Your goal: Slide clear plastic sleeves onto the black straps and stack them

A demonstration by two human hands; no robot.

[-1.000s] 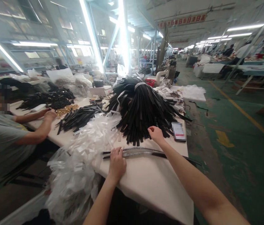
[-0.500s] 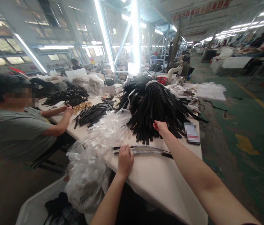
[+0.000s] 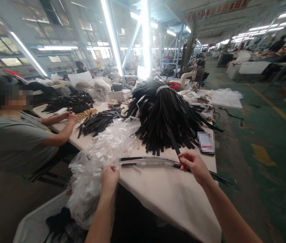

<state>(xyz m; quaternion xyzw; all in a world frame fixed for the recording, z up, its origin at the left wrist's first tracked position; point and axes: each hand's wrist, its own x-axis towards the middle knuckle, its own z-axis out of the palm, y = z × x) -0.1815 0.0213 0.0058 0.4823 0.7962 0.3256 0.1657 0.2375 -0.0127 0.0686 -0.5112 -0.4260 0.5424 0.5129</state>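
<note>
My right hand (image 3: 191, 165) pinches the lower end of a black strap (image 3: 173, 143), which runs up into a big tied bundle of black straps (image 3: 164, 118). My left hand (image 3: 110, 177) is closed at the table's near edge, beside a heap of clear plastic strips (image 3: 110, 141); what its fingers hold, if anything, is hidden. Between my hands lie a few loose black straps (image 3: 130, 164) with clear film about their middles. Their right ends pass under or behind my right hand and stick out past the table's right edge.
A phone (image 3: 206, 143) lies at the right edge of the pale table (image 3: 163, 189). Left of the bundle are a smaller pile of black straps (image 3: 99, 121) and gold-coloured pieces (image 3: 87, 114). A co-worker (image 3: 18, 135) sits at the left. Below stands a white bin (image 3: 31, 216).
My right hand has come down and right from the bundle, drawing a strap end out with it. My left hand has left the loose straps and moved left to the plastic heap.
</note>
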